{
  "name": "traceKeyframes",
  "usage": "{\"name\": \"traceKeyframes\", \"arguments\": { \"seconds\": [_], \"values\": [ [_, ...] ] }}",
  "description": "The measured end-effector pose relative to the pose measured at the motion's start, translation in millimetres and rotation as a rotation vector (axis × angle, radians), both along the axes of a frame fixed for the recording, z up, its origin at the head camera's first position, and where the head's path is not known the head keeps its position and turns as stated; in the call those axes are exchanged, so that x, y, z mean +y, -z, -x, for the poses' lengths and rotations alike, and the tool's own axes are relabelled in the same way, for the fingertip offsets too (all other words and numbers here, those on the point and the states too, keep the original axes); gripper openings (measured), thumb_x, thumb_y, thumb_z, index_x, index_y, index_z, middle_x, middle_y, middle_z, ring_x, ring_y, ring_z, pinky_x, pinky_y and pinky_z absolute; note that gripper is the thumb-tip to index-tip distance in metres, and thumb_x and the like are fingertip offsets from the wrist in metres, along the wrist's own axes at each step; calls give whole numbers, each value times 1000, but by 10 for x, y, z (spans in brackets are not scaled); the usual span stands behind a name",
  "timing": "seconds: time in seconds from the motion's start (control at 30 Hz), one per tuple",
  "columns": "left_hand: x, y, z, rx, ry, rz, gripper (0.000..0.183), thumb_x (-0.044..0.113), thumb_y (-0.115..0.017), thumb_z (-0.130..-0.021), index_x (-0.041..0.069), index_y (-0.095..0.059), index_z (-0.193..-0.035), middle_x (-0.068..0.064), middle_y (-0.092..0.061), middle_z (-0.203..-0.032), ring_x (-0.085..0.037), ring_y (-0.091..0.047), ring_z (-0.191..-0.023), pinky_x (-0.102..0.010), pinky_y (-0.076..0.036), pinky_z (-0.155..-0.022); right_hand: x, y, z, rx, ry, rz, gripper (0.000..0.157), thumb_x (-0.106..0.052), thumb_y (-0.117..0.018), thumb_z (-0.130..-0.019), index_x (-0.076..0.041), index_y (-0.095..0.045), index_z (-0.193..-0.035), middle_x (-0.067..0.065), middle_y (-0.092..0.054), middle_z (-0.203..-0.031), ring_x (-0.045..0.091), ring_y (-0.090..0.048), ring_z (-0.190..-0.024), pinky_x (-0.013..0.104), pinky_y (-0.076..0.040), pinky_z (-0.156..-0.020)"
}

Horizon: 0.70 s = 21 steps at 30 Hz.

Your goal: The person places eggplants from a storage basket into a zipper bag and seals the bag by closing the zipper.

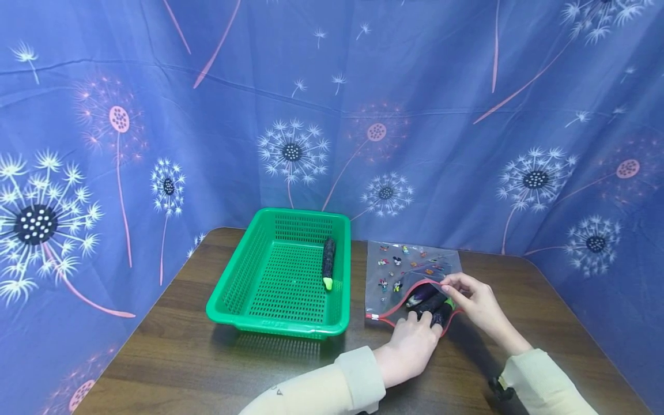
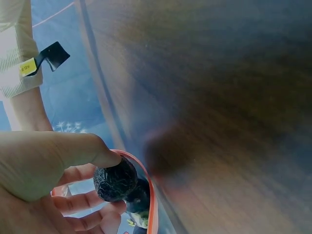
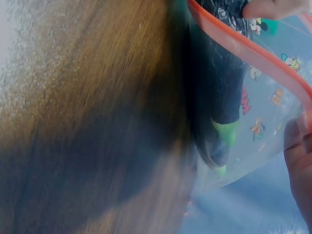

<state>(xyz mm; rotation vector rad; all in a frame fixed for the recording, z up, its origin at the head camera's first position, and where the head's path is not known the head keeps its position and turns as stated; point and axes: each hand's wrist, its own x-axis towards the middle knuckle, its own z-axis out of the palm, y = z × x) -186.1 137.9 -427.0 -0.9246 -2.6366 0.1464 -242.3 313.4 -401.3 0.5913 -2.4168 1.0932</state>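
A clear zip bag (image 1: 374, 282) with cartoon prints and a red zip edge lies on the table, its mouth spread. Several dark eggplants (image 1: 422, 295) are inside. My left hand (image 1: 412, 346) reaches into the mouth and grips the end of a black, wrinkled eggplant (image 2: 115, 181), thumb on one side and fingers on the other. Green stem ends (image 3: 225, 132) show through the plastic in the right wrist view. On the far side of the opening, my right hand (image 1: 474, 300) pinches the red rim and holds it up.
A green perforated basket (image 1: 215, 305) stands left of the bag, with one long dark eggplant (image 1: 328, 262) along its right side. The wooden table (image 1: 171, 357) backs onto a blue dandelion-print curtain (image 1: 321, 75).
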Motion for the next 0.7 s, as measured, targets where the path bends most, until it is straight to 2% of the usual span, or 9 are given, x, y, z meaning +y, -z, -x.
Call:
{"name": "traceKeyframes", "arguments": {
  "seconds": [0.2,0.53,0.7],
  "values": [
    [48,-29,40,-21,-5,18,24,34,-69,-83,29,-60,-105,5,-54,-102,-13,-54,-85,-26,-42,-55,-99,-162,-105,17,-5,-15,12,6,-65,-83,-2,-65,-92,15,-64,-75,10,-54,-59,21,-43,-56],
    [109,-39,111,-5,-21,51,24,36,-67,-83,29,-60,-104,5,-54,-101,-14,-53,-89,-26,-41,-60,-110,-175,-95,26,-7,-18,13,7,-65,-82,-3,-65,-91,1,-65,-74,7,-55,-61,19,-44,-58],
    [140,-29,152,-14,-29,51,24,36,-67,-83,28,-60,-104,5,-54,-102,-14,-53,-89,-26,-41,-63,-112,-176,-90,23,-14,-11,12,7,-65,-82,-2,-65,-91,12,-66,-75,8,-54,-60,20,-44,-56]
  ]
}}
